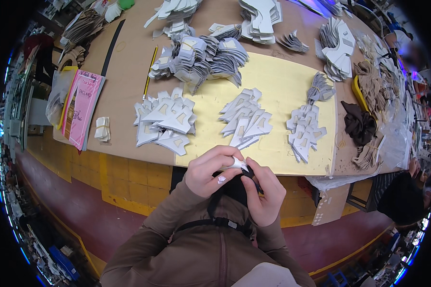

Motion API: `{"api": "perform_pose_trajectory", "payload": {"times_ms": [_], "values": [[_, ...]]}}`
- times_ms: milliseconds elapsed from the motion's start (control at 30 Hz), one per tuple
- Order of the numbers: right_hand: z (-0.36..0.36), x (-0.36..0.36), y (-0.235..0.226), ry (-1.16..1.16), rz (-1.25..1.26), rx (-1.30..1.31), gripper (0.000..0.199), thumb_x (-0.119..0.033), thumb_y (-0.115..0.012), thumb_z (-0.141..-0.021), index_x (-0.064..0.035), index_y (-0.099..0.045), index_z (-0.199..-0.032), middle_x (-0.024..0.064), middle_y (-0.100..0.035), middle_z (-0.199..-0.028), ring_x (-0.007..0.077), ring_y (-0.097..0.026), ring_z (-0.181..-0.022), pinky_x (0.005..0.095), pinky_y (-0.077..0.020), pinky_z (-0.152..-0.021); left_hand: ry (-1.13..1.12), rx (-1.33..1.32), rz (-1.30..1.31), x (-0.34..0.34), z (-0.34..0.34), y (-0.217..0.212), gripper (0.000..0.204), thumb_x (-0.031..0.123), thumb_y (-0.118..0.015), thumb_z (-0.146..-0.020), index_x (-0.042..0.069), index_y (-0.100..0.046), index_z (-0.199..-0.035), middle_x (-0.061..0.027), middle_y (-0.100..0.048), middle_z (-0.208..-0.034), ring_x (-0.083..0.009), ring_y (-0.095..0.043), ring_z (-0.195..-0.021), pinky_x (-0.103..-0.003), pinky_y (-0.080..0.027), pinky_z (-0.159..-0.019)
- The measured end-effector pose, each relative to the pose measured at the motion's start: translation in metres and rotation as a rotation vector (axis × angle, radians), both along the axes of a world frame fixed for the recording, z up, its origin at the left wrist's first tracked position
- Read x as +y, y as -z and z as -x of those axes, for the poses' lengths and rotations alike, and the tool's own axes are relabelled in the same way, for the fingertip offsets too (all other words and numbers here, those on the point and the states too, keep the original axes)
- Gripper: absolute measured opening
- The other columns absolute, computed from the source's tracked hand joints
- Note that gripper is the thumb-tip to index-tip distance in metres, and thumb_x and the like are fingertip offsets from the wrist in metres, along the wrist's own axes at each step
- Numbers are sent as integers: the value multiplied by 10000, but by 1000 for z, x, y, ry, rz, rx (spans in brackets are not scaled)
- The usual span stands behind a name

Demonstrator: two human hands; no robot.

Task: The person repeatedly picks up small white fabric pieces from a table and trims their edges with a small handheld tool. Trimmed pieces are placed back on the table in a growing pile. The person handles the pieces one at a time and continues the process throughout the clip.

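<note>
Both hands meet in front of my body at the table's near edge. My left hand [207, 171] is closed, with a small white piece [237, 163] pinched between its fingers; a pale pink bit [221, 180] shows on one finger. Beside it, my right hand [266, 192] is closed at the piece's right end, around a small black thing [252, 176] whose kind I cannot make out. Closest beyond the hands lies a fanned pile of white cut-out pieces with beige patches [246, 119]. Similar piles lie left [165, 119] and right [305, 131] of it.
A yellow sheet [273, 71] covers the table's middle. Farther back lie bundled grey-white pieces [194, 55]. A yellow pencil [151, 71], pink booklet [84, 107] and small banded bundle [102, 128] lie left. Dark cloth [358, 123] and brown bundles [372, 83] lie right, near another person [401, 196].
</note>
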State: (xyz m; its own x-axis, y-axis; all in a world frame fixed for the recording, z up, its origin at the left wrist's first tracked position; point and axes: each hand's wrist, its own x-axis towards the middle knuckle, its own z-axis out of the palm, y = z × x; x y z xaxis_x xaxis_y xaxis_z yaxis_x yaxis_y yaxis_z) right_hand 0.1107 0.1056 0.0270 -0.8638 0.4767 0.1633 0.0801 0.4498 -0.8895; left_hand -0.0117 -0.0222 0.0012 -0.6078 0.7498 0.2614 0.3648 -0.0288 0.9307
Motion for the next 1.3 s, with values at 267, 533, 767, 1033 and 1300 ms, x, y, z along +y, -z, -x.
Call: {"api": "perform_pose_trajectory", "payload": {"times_ms": [267, 533, 767, 1033, 1300], "values": [[3, -2, 0, 85, -31, 11, 391, 69, -681, -832, 45, -628, -1218, 138, -621, -834, 216, -602, -666, 281, -484, -609, -26, 55, -58, 7, -4, 0, 136, -9, -709, -832, -33, -624, -934, -143, -650, -1051, -222, -663, -852, -296, -535, -732], [3, 3, 3, 25, -4, 102, 386, 85, -689, -805, 19, -662, -1184, 100, -643, -813, 119, -539, -651, 240, -426, -588, -35, 8, -16, 5, -2, 0, 128, -23, -705, -825, -27, -650, -941, -146, -661, -1046, -231, -668, -902, -305, -535, -776], [3, 3, 5, 4, 3, 102, 320, 114, -671, -811, 18, -703, -1114, 118, -678, -895, 129, -588, -698, 229, -457, -625, -45, 29, 5, 5, 0, -2, 122, -18, -709, -823, -29, -646, -927, -153, -662, -1044, -238, -669, -909, -309, -535, -782], [0, -4, 10, 67, 144, 151, 310, 97, -670, -836, -2, -707, -1127, 91, -620, -881, 129, -570, -719, 227, -456, -632, -48, -16, -87, 10, -7, -1, 137, -34, -708, -836, -56, -634, -949, -191, -613, -1165, -241, -664, -975, -326, -536, -830], [-5, -3, 17, 79, 871, 152, 266, -27, -641, -909, 25, -646, -1169, 72, -598, -863, 109, -500, -675, 221, -378, -566, -91, -196, -216, 18, -14, 3, 137, -25, -678, -855, -64, -647, -982, -259, -540, -1323, -266, -668, -1037, -338, -537, -861]]}}
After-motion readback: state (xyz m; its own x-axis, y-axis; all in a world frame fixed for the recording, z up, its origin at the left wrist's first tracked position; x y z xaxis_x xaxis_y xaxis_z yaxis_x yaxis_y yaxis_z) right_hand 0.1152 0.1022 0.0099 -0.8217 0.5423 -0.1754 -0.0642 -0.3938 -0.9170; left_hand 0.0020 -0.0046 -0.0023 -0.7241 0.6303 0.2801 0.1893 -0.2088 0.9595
